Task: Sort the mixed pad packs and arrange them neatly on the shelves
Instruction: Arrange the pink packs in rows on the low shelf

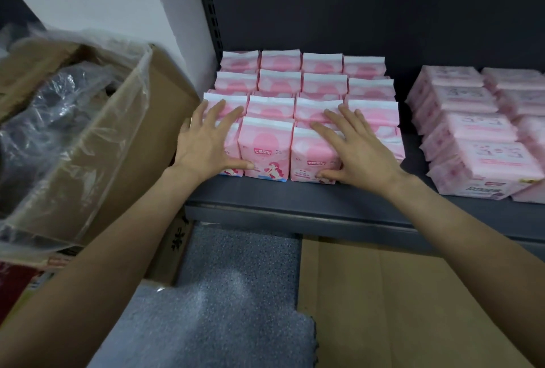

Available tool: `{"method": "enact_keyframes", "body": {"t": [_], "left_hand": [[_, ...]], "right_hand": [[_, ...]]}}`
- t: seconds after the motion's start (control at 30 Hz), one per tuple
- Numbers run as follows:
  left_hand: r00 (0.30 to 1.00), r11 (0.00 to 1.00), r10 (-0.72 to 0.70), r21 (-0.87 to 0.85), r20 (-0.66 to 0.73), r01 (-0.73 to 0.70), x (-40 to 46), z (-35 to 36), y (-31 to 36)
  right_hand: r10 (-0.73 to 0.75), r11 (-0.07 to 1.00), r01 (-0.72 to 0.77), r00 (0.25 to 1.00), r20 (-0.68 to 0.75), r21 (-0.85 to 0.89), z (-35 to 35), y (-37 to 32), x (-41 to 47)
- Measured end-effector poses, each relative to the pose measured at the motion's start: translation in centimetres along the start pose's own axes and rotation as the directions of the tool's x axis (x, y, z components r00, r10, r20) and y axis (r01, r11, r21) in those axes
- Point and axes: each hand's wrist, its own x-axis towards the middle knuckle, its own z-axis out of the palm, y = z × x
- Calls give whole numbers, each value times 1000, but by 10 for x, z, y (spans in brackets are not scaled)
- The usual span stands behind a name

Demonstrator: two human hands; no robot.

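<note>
Both hands lie flat on the block of upright pink packs (300, 108) that fills the left end of the shelf (295, 205), hard against the back-left corner. The left hand (206, 143) covers the front pack at the block's left side, fingers straight and spread over its top, the thumb stretched along its front face low down. The right hand (356, 146) rests on the front row's right side, fingers likewise straight and fanned across the tops toward the back, the thumb pressing low on the front face of the pack under it. Neither hand grips anything; they press and touch only. The middle front pack (265, 149) stands bare between the two hands. The rows run back from the front edge, so any squaring push, I judge, would go away from the person, with each hand equally near its own side. A second group, the flat-stacked pink packs (472, 137), sits toward the shelf's right end, apart from the first. A cardboard box (118, 137) lined with clear plastic stands beside the shelf's left end.
</note>
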Motion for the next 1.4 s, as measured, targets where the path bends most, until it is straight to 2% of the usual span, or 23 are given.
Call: {"method": "enact_keyframes", "body": {"t": [0.07, 0.13, 0.17, 0.27, 0.33, 0.4, 0.5, 0.6, 0.67, 0.7, 0.77, 0.83, 0.9, 0.97, 1.1, 1.17, 1.27, 1.4], "left_hand": [[1000, 1000, -3, 19, -30, 3, -3, -3, 4], [982, 998, 63, 7, -178, -63, -7, -8, 13], [950, 990, 133, -5, -283, -140, -8, -12, 20], [771, 906, 333, -42, -544, -421, -2, -32, 55], [659, 819, 410, -63, -630, -570, 5, -49, 93], [595, 740, 443, -102, -670, -665, 11, -64, 134], [663, 669, 444, -270, -603, -693, 16, -75, 200], [766, 662, 471, -400, -437, -634, 23, -65, 253], [868, 702, 432, -512, -246, -495, 34, -49, 286], [917, 708, 377, -598, -131, -376, 39, -42, 302], [972, 645, 234, -754, 37, -126, 48, -26, 332], [988, 528, 117, -849, 104, 27, 55, -10, 357], [991, 423, 42, -901, 125, 96, 61, 2, 377], [988, 434, 12, -891, 155, 134, 65, 10, 393], [978, 581, -38, -792, 206, 189, 74, 12, 410], [974, 600, -35, -775, 224, 199, 74, 15, 408], [973, 551, -17, -810, 228, 200, 79, 23, 402], [977, 369, -47, -905, 208, 210, 92, 31, 406]], "right_hand": [[-21, 999, 21, 1000, 2, -30, 0, -1, -2], [-60, 997, 59, 998, -10, -43, -6, -1, -8], [-80, 996, 79, 997, -23, -39, -11, -1, -13], [-128, 991, 124, 990, -57, -55, -33, 8, -34], [-127, 989, 120, 989, -73, -85, -49, 28, -59], [-87, 991, 77, 992, -91, -110, -64, 55, -86], [84, 991, -92, 994, -76, -99, -83, 104, -135], [331, 943, -330, 942, -43, 37, -89, 149, -175], [463, 881, -453, 885, -58, 136, -88, 176, -195], [503, 857, -489, 862, -58, 162, -85, 190, -203], [539, 829, -517, 840, -63, 212, -75, 217, -216], [548, 819, -519, 834, -66, 247, -66, 239, -222], [563, 805, -547, 827, -6, 229, -57, 253, -220], [570, 797, -572, 818, 73, 191, -47, 262, -217], [581, 779, -603, 797, 165, 170, -37, 270, -215], [596, 773, -618, 785, 167, 143, -32, 268, -217], [596, 780, -616, 785, 172, 109, -31, 269, -216], [594, 790, -609, 789, 156, 75, -27, 267, -213]]}}
